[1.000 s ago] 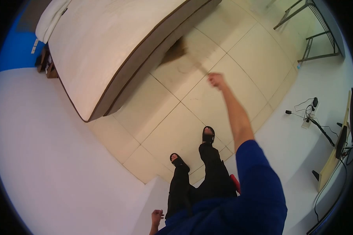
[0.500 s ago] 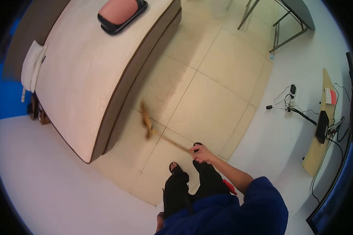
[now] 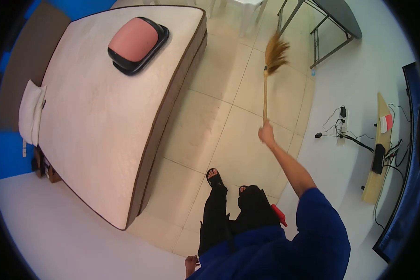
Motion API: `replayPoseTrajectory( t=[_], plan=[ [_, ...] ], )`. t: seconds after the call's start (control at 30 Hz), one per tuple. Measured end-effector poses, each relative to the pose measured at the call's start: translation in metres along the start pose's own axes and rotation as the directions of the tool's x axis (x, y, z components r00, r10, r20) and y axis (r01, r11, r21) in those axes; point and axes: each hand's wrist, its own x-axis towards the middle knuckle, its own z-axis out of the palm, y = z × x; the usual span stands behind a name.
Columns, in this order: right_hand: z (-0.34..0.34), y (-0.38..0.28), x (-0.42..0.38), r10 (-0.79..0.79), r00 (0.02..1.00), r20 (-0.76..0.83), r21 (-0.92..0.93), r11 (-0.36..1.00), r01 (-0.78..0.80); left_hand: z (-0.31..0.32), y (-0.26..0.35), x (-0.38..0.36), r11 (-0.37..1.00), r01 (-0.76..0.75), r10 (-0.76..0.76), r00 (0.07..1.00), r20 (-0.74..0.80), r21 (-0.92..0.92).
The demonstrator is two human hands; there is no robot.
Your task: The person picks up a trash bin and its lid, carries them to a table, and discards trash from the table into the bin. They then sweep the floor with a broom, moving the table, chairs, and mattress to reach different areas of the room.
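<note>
My right hand point(image 3: 266, 133) is closed around the end of the wooden handle of a broom point(image 3: 276, 55). The arm reaches forward, and the brown bristles fan out over the tiles near the folding table's legs. Low in the view, my left hand point(image 3: 190, 265) hangs beside my trousers, partly cut off by my shirt. Its fingers look curled, and what they hold, if anything, is hidden. A red object point(image 3: 279, 215) sticks out at my right hip.
A bed with a bare mattress point(image 3: 103, 102) stands on the left, bearing a pink and black case point(image 3: 134, 41). Ahead are a dark folding table point(image 3: 338, 14) and a white plastic stool point(image 3: 246, 11). Along the right wall are cables, a wooden shelf point(image 3: 375, 172) and a screen point(image 3: 396, 214).
The broom has swung from beside the bed forward and right, toward the folding table. My right arm has stretched forward, and my feet have shifted.
</note>
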Motion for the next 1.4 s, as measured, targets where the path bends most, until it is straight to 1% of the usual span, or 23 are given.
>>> replayPoseTrajectory(
  t=[0.03,0.07,0.13,0.17,0.23,0.3,0.37,0.43,0.47,0.5,0.57,0.63,0.7,0.77,0.8,0.93,1.1,1.13,1.17,1.27,1.3,1.37,1.4],
  plan=[
    [-0.015,-0.007,-0.028,0.037,0.996,0.084,0.021,0.999,-0.039,-0.001,0.016,0.005,0.999,0.022,-0.021,1.000,-0.023,0.048],
    [-0.033,-0.010,-0.059,-0.240,0.971,0.005,0.052,0.969,0.240,-0.004,0.029,0.011,0.998,0.061,-0.060,0.998,-0.012,0.022],
    [-0.076,-0.039,-0.115,0.106,0.859,0.501,0.172,0.961,-0.219,-0.013,0.045,0.033,0.990,0.137,-0.136,0.991,0.010,-0.027],
    [-0.118,-0.096,-0.134,0.177,0.682,0.709,0.163,0.900,-0.404,-0.015,0.056,0.041,0.990,0.132,-0.131,0.991,0.028,-0.048],
    [-0.094,-0.079,-0.155,0.092,0.522,0.848,0.332,0.676,-0.658,-0.014,0.088,0.050,0.997,0.082,-0.082,0.996,0.038,-0.003],
    [-0.065,-0.080,-0.131,0.063,0.284,0.957,0.198,0.573,-0.795,-0.008,0.126,0.061,0.999,0.029,-0.029,0.999,0.032,0.018],
    [-0.014,-0.071,-0.091,0.044,0.216,0.976,0.131,0.673,-0.728,-0.004,0.166,0.069,1.000,-0.017,0.017,1.000,0.009,0.025],
    [0.084,0.004,-0.032,-0.216,0.240,0.946,0.311,0.414,-0.855,0.006,0.204,0.072,0.999,-0.045,0.046,0.996,-0.071,0.010],
    [0.131,0.047,0.029,-0.344,-0.142,0.928,-0.104,0.125,-0.987,0.007,0.224,0.069,0.999,-0.053,0.054,0.992,-0.117,0.010],
    [0.182,0.131,0.083,-0.138,0.162,0.977,0.211,0.541,-0.814,0.015,0.243,0.060,0.998,-0.054,0.051,0.989,-0.136,-0.023],
    [0.071,0.084,0.201,-0.037,0.465,0.884,0.385,0.622,-0.682,0.027,0.255,0.049,0.999,-0.047,0.046,0.996,-0.076,-0.007],
    [-0.007,0.069,0.308,0.206,0.561,0.802,0.217,0.774,-0.595,0.050,0.276,0.038,0.998,0.041,-0.039,0.998,-0.041,0.056],
    [-0.074,0.032,0.357,0.167,0.923,0.346,-0.026,0.985,-0.168,0.076,0.299,0.036,0.982,0.128,-0.127,0.992,-0.018,0.138],
    [-0.077,0.046,0.366,0.026,1.000,0.000,0.034,0.999,-0.026,0.097,0.330,0.046,0.980,0.109,-0.112,0.994,0.007,0.167],
    [-0.083,0.055,0.361,-0.039,0.982,-0.187,0.038,0.998,0.047,0.106,0.347,0.055,0.982,0.072,-0.076,0.997,0.016,0.172],
    [-0.175,0.088,0.242,0.225,0.974,0.023,0.261,0.939,-0.223,0.141,0.421,0.098,0.977,-0.098,0.085,0.993,0.077,0.188],
    [-0.270,0.075,0.027,0.498,0.830,0.252,0.184,0.817,-0.546,0.174,0.516,0.150,0.740,-0.501,0.310,0.846,0.434,0.449],
    [-0.270,0.082,-0.028,0.478,0.851,0.217,0.169,0.840,-0.515,0.189,0.546,0.144,0.766,-0.444,0.297,0.886,0.356,0.465],
    [-0.292,0.061,-0.055,0.692,0.559,0.457,0.242,0.507,-0.827,0.213,0.590,0.128,0.788,-0.387,0.283,0.918,0.277,0.479],
    [-0.331,0.017,-0.070,0.781,0.107,0.615,0.250,-0.064,-0.966,0.228,0.647,0.183,0.562,-0.413,0.330,0.907,0.263,0.717],
    [-0.319,0.023,-0.073,0.775,0.078,0.627,0.315,-0.161,-0.935,0.267,0.706,0.154,0.254,-0.329,0.380,0.899,0.218,0.910],
    [-0.268,0.067,-0.076,0.755,0.024,0.655,0.428,-0.345,-0.835,0.252,0.751,0.227,0.438,-0.418,0.459,0.865,0.201,0.796],
    [-0.242,0.089,-0.062,0.750,0.024,0.661,0.451,-0.371,-0.811,0.262,0.783,0.243,0.350,-0.588,0.713,0.672,0.200,0.729]
  ],
)
